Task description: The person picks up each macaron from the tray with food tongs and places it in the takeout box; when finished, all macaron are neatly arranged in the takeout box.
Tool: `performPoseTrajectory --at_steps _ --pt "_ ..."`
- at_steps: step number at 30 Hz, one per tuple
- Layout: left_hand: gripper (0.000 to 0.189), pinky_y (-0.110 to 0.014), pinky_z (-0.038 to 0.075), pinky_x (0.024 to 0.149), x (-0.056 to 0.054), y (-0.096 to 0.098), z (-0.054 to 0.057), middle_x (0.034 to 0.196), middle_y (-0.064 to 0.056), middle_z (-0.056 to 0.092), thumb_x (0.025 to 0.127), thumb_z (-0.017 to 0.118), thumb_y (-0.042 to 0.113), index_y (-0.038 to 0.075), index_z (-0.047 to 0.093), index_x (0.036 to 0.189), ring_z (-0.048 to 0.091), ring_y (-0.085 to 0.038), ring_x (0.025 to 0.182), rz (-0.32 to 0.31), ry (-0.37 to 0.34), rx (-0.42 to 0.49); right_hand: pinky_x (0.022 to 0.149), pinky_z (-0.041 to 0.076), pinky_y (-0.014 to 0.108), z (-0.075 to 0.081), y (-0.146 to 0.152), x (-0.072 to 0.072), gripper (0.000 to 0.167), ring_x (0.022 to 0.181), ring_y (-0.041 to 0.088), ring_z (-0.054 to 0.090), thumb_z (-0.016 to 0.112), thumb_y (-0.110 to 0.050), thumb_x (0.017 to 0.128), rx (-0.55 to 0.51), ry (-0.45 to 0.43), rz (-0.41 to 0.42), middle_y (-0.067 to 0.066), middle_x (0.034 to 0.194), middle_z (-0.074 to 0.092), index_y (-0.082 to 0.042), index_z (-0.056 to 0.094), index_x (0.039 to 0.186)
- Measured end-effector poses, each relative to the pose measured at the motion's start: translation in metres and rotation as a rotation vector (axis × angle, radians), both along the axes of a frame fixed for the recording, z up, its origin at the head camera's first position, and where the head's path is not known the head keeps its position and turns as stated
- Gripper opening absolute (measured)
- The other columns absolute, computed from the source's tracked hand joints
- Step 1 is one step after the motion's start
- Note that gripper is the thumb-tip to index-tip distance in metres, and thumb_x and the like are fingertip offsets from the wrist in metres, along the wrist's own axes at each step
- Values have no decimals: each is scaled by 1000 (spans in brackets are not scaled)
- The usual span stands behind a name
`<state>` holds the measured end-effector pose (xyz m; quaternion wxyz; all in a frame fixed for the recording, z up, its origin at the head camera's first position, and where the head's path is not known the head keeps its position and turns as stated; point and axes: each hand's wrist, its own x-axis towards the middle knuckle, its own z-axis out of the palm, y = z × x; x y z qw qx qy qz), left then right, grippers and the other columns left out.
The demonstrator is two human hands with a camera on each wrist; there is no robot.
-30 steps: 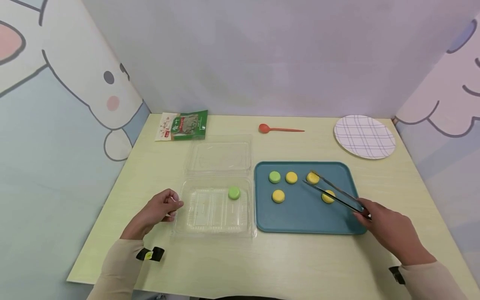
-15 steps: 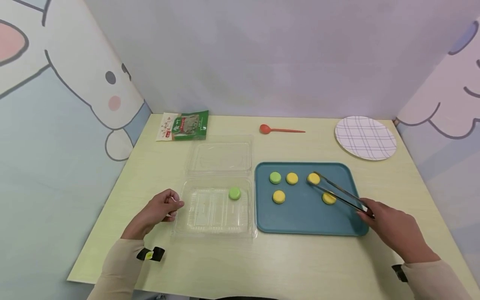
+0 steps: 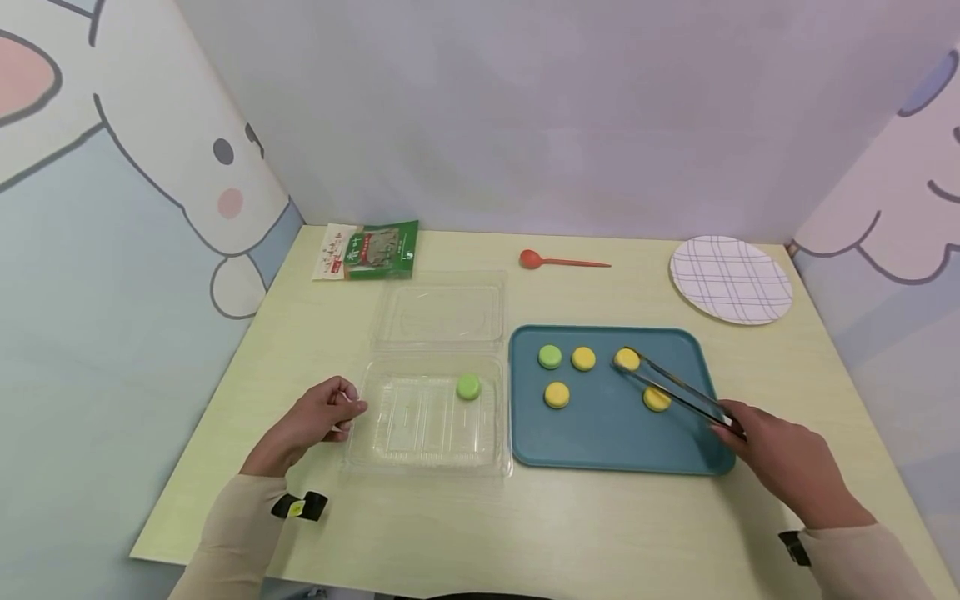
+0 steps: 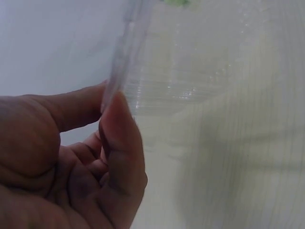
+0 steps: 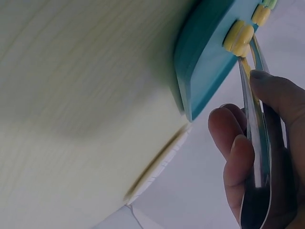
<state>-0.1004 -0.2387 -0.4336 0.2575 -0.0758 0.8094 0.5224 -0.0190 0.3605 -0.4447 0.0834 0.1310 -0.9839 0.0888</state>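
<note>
My left hand [image 3: 307, 421] pinches the left rim of a clear plastic clamshell box [image 3: 435, 454], its lid folded back behind it; the left wrist view shows thumb and finger on that edge. One green macaron [image 3: 468, 387] sits in the box near its right side. My right hand [image 3: 783, 458] grips metal tongs [image 3: 686, 397], whose tips straddle a yellow macaron [image 3: 627, 359] on the blue tray [image 3: 600, 446]. Another yellow macaron [image 3: 657, 399] lies partly under the tongs' arms. Farther left on the tray are a green macaron [image 3: 550, 357] and two yellow macarons [image 3: 557, 395].
A green and white food packet [image 3: 367, 251] lies at the back left of the table. Behind the tray is a red spoon [image 3: 531, 259]. A white checked plate [image 3: 731, 279] stands at the back right, near the side wall.
The tongs have shifted slightly right and their tips have drawn closer together around the back right yellow macaron. My left hand stays at the box's rim.
</note>
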Motion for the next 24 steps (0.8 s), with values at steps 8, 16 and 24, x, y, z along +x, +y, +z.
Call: performPoseTrajectory --at_steps 8,16,24 --pt "20 -32 48 62 0 0 0 77 -5 48 101 62 14 2 46 103 49 -17 69 -4 -1 -1 39 36 36 3 0 0 41 51 11 53 83 -13 80 6 -8 -5 -2 76 66 -8 62 115" --pt "21 -32 48 61 -2 -1 0 76 -6 49 101 62 15 2 46 103 50 -17 67 -10 -5 -8 39 37 36 4 -2 -1 42 51 12 53 83 -14 80 6 -5 -5 0 77 67 -7 61 115" --pt "19 -31 47 60 -2 1 1 75 -5 49 102 61 13 1 46 103 49 -16 66 -13 -1 -6 38 33 32 9 -6 -3 39 49 6 48 84 -13 79 0 85 49 -2 75 65 -9 60 111"
